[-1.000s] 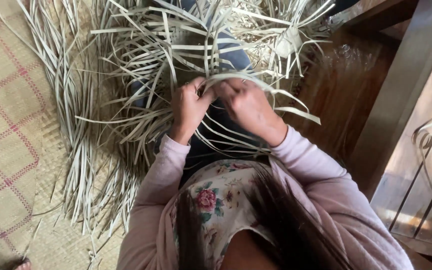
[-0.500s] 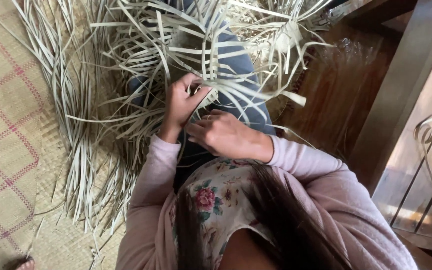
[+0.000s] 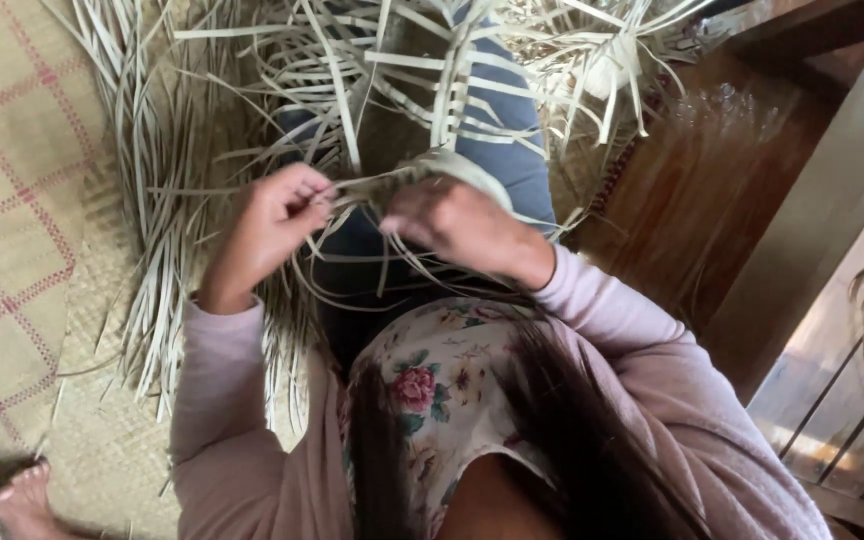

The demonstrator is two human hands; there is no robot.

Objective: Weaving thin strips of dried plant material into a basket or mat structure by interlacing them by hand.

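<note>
A tangle of pale dried leaf strips lies over my lap and my blue trousers. My left hand pinches a few thin strips and draws them out to the left. My right hand is closed on the gathered bundle of strips just to its right, at the point where the strips meet. The two hands are a short way apart, joined by taut strips. My pink sleeves and floral top fill the lower part of the view.
A woven mat with pink grid lines covers the floor on the left, with more loose strips spread over it. A bare foot shows at the bottom left. Dark wooden furniture stands on the right.
My left hand has moved left and down, pulling strips away from the bundle. My right hand has risen to grip the bundle. The view has shifted a little.
</note>
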